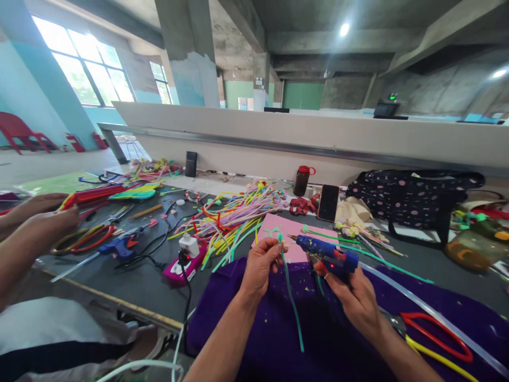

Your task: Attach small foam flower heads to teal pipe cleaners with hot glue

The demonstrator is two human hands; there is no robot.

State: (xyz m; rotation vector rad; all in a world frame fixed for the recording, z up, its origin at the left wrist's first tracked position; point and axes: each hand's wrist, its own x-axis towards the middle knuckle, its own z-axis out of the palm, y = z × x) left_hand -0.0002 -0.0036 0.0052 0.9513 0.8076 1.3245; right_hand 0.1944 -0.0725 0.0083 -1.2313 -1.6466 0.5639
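Between the closed thumb and fingers of my left hand point(260, 265) is a green pipe cleaner point(293, 307), its tip curled at the top and its tail hanging down. My right hand point(352, 294) is wrapped round a blue hot glue gun point(324, 253), whose nozzle points left at the curled tip, a small gap apart. A clear glue stick point(421, 302) runs from the gun's rear toward the lower right. Beneath both hands lies a dark purple cloth point(246, 307). Behind them is a pink sheet point(274, 225) with green pipe cleaner pieces on it.
A heap of colourful pipe cleaners point(238, 217) spreads across the table. Nearby are a pink power strip point(185, 268), red-and-yellow-handled scissors point(437, 334), a phone point(328, 202), a bottle point(302, 181) and a dark patterned bag point(413, 201). At left, a co-worker's hands point(55, 223) hold red pipe cleaners near another glue gun point(119, 246).
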